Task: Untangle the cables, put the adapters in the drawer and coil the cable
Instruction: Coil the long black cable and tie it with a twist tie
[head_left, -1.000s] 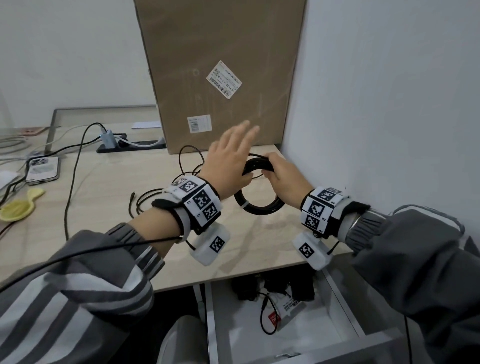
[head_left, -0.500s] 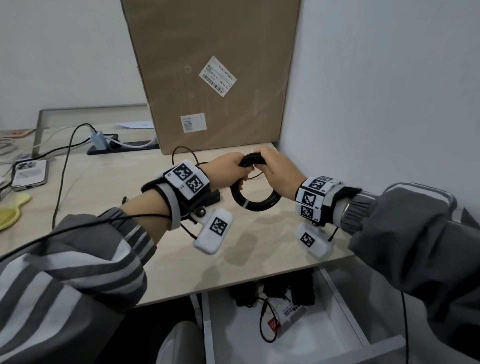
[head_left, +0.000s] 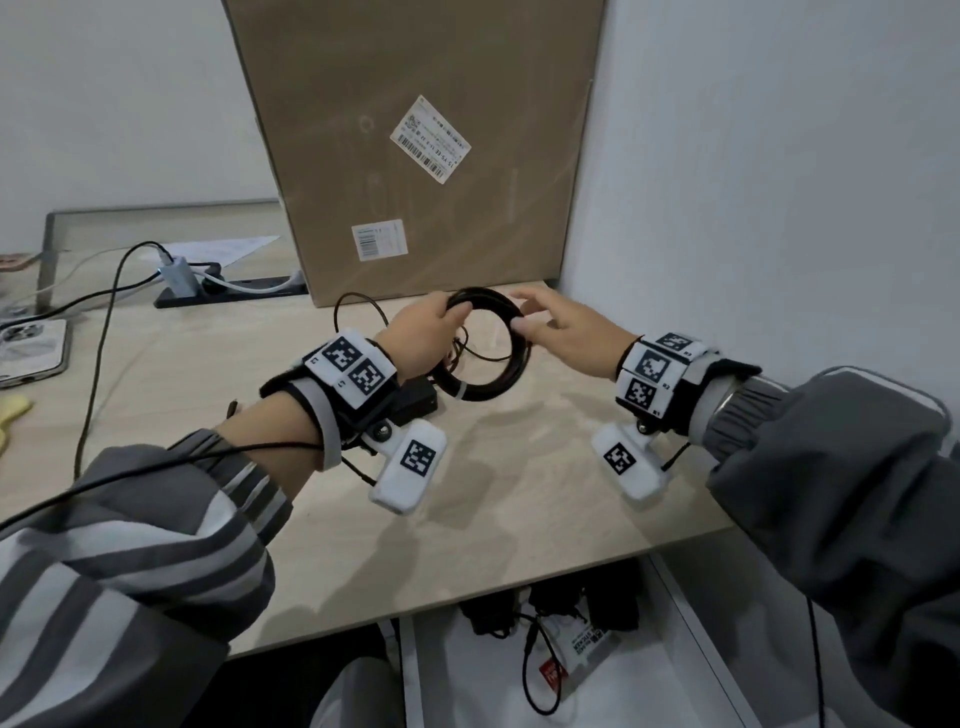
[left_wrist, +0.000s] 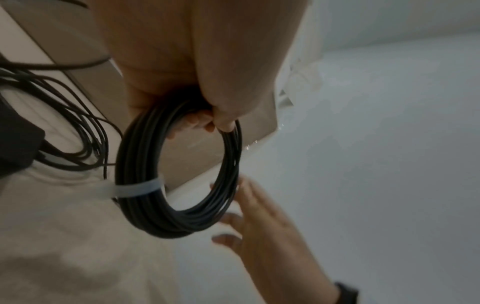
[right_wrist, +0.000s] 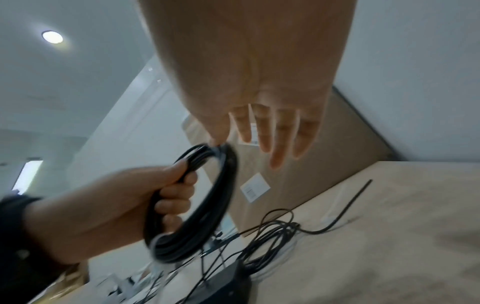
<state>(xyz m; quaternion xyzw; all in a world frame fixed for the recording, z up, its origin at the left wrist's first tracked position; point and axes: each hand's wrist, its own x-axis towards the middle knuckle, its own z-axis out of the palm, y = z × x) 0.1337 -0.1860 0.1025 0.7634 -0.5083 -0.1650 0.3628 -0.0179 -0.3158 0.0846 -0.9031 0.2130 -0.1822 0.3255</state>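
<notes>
a light wood table (head_left: 519, 509) stands in a corner between two white walls (head_left: 779, 182). a big brown cardboard box (head_left: 415, 156) leans at the back edge of the table, close to the right wall, and it has white stickers on it. the left hand (head_left: 426, 332) is held up over the back right part of the table, and its fingers curl round the top of a black coiled cable (head_left: 485, 345). a white tie (left_wrist: 137, 189) wraps one side of the coil. the right hand (head_left: 563, 332) is flat with straight fingers, and its fingertips (right_wrist: 275, 158) are right by the coil's other side, gripping nothing. loose thin black cables (right_wrist: 270, 232) lie in a heap on the table under the hands, next to a black adapter (head_left: 415, 402). at the back left of the table a black power strip (head_left: 223, 291) holds a grey plug, and a phone (head_left: 31, 348) lies near the left edge. below the front edge of the table a white drawer (head_left: 691, 623) is pulled open, with black adapters (head_left: 550, 608) at its back. a round light (right_wrist: 52, 37) glows on the ceiling.
</notes>
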